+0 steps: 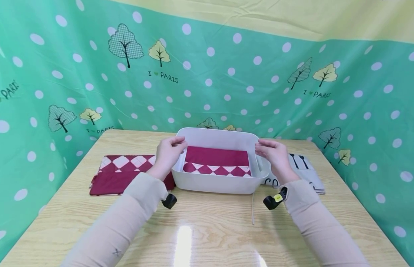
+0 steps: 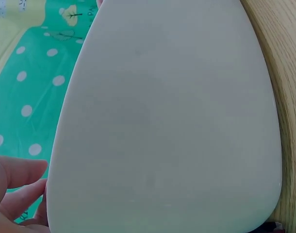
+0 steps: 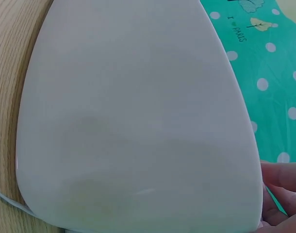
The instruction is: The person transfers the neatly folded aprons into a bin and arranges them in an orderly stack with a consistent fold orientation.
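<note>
Both forearms in beige sleeves reach fwd from the near edge of the wooden table [image 1: 207, 237], a small black cam strapped at each wrist. L hand [image 1: 168, 152] grips the left rim of the white tub [image 1: 213, 183], thumb side up over the edge, fingers curled on the wall. R hand [image 1: 274, 154] grips the right rim the same way, fingers bent over the edge. Tub sits mid-table, toward the back, base on the wood. Inside it lies a folded maroon cloth [image 1: 217, 161] w/ a white diamond band along its near edge, flat on the bottom. Just left of the tub, partly under the L wrist, a second maroon diamond cloth [image 1: 116, 174] lies flat on the table. Right of the tub, behind the R hand, a grey cloth [image 1: 308, 172] w/ cutlery print. Wrist views show only the tub's outer wall close up, w/ fingertips at the edge. Green polka-dot backdrop [image 1: 227, 74] wraps round the table.
</note>
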Motion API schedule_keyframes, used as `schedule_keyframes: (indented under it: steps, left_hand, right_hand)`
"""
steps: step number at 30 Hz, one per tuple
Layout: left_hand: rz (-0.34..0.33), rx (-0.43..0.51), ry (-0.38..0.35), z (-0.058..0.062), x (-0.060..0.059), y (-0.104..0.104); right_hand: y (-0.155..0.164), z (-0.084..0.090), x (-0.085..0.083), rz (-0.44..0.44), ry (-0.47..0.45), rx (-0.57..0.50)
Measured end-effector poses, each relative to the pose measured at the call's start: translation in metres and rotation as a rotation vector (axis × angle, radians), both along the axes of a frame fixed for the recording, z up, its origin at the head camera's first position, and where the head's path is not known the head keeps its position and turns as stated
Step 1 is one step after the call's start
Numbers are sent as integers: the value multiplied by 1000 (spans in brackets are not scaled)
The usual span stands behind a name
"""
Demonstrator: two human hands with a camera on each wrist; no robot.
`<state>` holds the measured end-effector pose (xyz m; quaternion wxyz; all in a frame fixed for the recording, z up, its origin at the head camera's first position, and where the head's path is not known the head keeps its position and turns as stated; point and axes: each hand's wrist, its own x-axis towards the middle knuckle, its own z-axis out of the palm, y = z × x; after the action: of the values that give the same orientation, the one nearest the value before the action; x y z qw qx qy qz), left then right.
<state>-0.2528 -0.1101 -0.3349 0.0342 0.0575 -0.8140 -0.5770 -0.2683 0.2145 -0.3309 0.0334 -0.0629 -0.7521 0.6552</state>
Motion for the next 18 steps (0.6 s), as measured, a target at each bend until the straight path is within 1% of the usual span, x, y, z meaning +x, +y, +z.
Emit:
schedule_keyframes:
  steps: [8, 18]
  left_hand:
    - [-14, 31, -3, -2, 1, -2]
    - [-14, 86, -1, -3, 1, -3]
  right_hand:
    - [0, 1, 2, 0, -4, 10]
    - [-1, 3, 5, 7, -13, 13]
